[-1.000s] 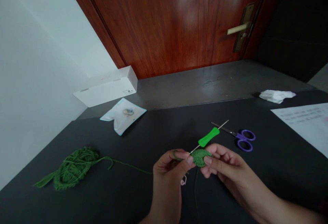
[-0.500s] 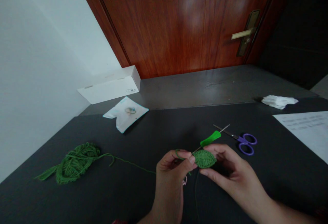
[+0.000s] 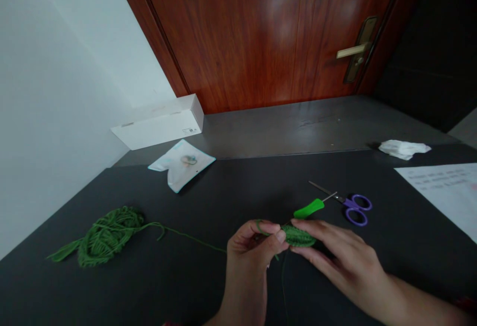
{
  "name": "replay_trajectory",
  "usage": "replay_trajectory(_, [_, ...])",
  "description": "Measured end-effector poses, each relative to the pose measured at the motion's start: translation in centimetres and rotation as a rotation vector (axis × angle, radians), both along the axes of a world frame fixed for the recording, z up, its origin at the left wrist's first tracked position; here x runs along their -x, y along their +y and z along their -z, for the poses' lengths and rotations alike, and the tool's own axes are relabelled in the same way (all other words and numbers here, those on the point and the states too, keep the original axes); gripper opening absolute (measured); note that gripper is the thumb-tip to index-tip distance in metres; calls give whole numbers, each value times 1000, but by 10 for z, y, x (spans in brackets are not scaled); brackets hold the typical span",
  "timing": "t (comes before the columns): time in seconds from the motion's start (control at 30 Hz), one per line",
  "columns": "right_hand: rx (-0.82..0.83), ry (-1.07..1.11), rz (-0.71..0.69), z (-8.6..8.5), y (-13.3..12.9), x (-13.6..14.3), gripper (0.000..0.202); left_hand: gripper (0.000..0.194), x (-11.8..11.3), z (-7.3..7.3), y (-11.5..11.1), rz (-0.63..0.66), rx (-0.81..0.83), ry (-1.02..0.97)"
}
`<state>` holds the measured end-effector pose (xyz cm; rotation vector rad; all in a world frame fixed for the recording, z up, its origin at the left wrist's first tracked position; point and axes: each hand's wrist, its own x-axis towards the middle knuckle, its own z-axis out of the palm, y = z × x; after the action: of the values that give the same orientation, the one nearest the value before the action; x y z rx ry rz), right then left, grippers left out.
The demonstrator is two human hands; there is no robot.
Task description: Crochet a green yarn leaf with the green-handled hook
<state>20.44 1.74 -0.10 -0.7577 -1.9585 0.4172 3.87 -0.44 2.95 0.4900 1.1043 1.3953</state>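
Note:
A small green crochet piece is pinched between my two hands, its surface tipped away so it looks narrow. My left hand grips its left end with thumb and finger, with green yarn looped over the index finger. My right hand closes on the right end, fingers above and thumb below. Just above the piece rests a crochet hook with a bright green handle; its lower tip is hidden near my fingers. A strand runs left to a loose skein of green yarn on the table. Another thin strand hangs below.
Purple-handled scissors lie right of the hook. A white packet and a long white box are at the back left. Crumpled white tissue and a printed sheet lie on the right. A wooden door stands behind the table.
The crochet piece has tilted from facing me to nearly edge-on. My right hand has moved its fingers over the piece's top edge. The hook has shifted slightly right and lower.

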Motion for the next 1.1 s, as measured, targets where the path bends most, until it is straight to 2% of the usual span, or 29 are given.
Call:
replay_trajectory(0.2, [-2,-58,-13,-3,0,-3,52,11,0,0,-1,9,-30,13])
replay_trajectory(0.53, [174,-39,-78,-17,2,4,26,16,4,5,-2,61,-204,180])
replay_trajectory(0.7, [288,-7,-103,-18,-1,10,26,16,5,4,-4,74,-280,329])
replay_trajectory(0.87, [387,53,-124,-18,-3,13,22,15,6,2,-4,65,-219,329])
replay_trajectory(1.1, [540,130,-124,-17,-4,12,11,14,7,-9,0,8,-161,260])
